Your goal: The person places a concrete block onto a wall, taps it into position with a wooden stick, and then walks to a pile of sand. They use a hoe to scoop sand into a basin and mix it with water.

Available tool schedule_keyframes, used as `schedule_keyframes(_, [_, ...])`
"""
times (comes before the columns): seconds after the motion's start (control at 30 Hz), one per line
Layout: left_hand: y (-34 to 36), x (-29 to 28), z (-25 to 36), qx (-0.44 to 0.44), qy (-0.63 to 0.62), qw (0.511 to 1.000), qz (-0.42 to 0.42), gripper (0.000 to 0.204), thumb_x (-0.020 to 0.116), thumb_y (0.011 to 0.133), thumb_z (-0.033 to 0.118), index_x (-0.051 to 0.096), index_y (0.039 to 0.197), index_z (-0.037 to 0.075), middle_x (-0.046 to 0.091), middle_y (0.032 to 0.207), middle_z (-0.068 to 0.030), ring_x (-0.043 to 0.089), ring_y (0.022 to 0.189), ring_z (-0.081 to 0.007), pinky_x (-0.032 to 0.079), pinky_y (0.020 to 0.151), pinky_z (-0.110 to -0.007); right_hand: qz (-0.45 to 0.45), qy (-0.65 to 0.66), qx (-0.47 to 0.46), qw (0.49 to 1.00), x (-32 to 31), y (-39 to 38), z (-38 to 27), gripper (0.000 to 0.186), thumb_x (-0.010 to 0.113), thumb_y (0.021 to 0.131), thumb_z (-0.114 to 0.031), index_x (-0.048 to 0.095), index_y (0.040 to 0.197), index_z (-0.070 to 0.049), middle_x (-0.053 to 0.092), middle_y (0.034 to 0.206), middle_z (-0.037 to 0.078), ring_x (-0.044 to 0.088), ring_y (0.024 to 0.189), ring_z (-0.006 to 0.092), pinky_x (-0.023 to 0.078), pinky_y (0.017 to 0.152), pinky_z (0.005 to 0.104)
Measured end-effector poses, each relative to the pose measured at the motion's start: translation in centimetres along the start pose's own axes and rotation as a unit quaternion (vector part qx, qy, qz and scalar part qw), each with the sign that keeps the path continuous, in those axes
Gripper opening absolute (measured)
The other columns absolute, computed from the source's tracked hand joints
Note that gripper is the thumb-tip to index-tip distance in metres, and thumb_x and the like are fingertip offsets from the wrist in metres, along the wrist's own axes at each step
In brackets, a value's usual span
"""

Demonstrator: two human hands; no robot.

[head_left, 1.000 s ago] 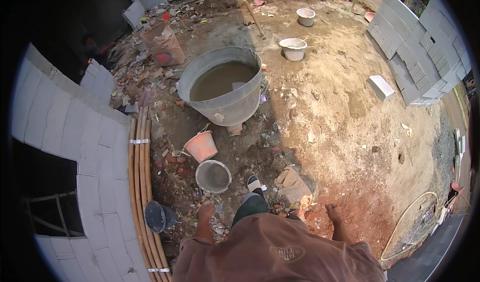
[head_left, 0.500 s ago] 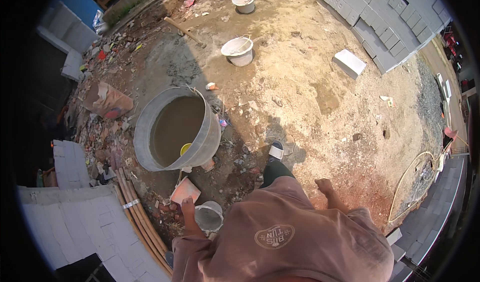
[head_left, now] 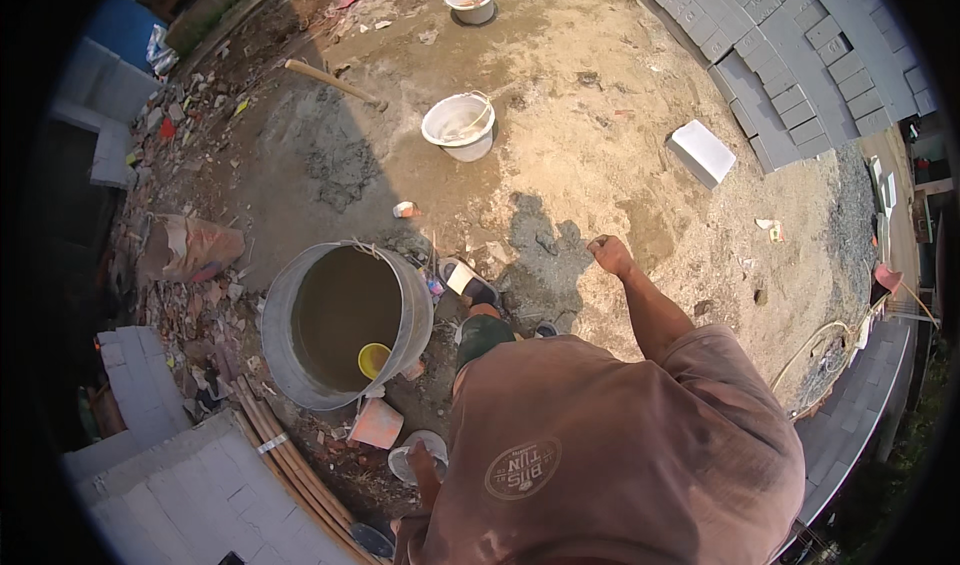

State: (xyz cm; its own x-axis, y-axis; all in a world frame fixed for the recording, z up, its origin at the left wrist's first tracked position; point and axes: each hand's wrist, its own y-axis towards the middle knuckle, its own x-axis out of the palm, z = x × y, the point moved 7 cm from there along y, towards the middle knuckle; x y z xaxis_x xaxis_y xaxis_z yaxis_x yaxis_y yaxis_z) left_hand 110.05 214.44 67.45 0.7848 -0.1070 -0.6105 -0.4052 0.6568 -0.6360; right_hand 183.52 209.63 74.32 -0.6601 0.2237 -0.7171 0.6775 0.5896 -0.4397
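Note:
My left hand (head_left: 421, 461) hangs low at my side, in front of a small grey bucket (head_left: 402, 468); its fingers are too small and dark to tell whether they grip the rim. Beside it an orange bucket (head_left: 377, 424) leans, tilted, by a large grey tub (head_left: 276, 342) of murky brown water. A yellow scoop (head_left: 373, 360) floats or rests at the tub's near side. My right hand (head_left: 611, 255) reaches forward over the sunlit ground, fingers loosely curled and nothing visible in them.
Two pale basins (head_left: 461, 148) stand ahead, near a long wooden-handled tool (head_left: 335, 84). Rubble (head_left: 190, 310) lines the left. Bundled poles (head_left: 290, 455) lie beside pale blocks (head_left: 180, 495). Grey blocks (head_left: 790, 60) are stacked at the far right; one white block (head_left: 702, 153) lies apart.
My left hand has moved from beside the orange bucket to the grey bucket. The right arm has swung forward and one foot has stepped toward the tub.

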Motion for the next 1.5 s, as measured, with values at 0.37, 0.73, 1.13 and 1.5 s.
schedule_keyframes(0.37, [9.8, 2.5, 35.5, 0.211, 0.078, 0.974, -0.037, 0.034, 0.056, 0.087, 0.028, 0.063, 0.103, -0.001, 0.067, 0.093, -0.0159, 0.063, 0.091, -0.0248, 0.046, 0.083, -0.034, -0.093, 0.124, 0.003, 0.988, 5.4, 15.4, -16.2, 0.030, 0.064, 0.084, -0.031, 0.060, 0.079, -0.002, 0.053, 0.063, 0.001, 0.046, 0.058, 0.0113, 0.038, 0.054, 0.0277])
schedule_keyframes(0.73, [2.8, -5.1, 27.8, -0.049, 0.140, 0.988, 0.046, 0.035, 0.056, 0.086, 0.031, 0.066, 0.101, 0.002, 0.066, 0.098, -0.0202, 0.062, 0.096, -0.0341, 0.047, 0.084, -0.038, -0.094, 0.000, 0.081, 0.992, 13.0, 41.8, -15.6, 0.056, 0.065, 0.083, -0.032, 0.052, 0.118, 0.009, 0.062, 0.104, 0.021, 0.060, 0.091, 0.0276, 0.048, 0.076, 0.0360])
schedule_keyframes(1.13, [-11.3, 5.9, 25.2, -0.329, 0.150, 0.931, -0.042, 0.045, 0.055, 0.086, 0.044, 0.063, 0.108, 0.006, 0.063, 0.107, -0.0222, 0.059, 0.104, -0.0364, 0.046, 0.088, -0.042, -0.023, 0.230, 0.235, 0.944, 21.9, 61.1, -17.6, 0.027, 0.054, 0.090, -0.028, 0.058, 0.083, -0.002, 0.062, 0.071, 0.008, 0.061, 0.061, 0.0164, 0.047, 0.047, 0.0263])
schedule_keyframes(1.5, [-7.2, 9.8, 26.1, -0.206, 0.040, 0.978, 0.005, 0.032, 0.054, 0.089, 0.036, 0.063, 0.102, 0.007, 0.065, 0.097, -0.0159, 0.062, 0.093, -0.0334, 0.049, 0.079, -0.039, -0.266, 0.180, 0.086, 0.943, 33.7, 42.3, -50.9, 0.026, 0.061, 0.089, -0.027, 0.053, 0.093, -0.003, 0.059, 0.074, 0.005, 0.056, 0.064, 0.0135, 0.046, 0.053, 0.0268])
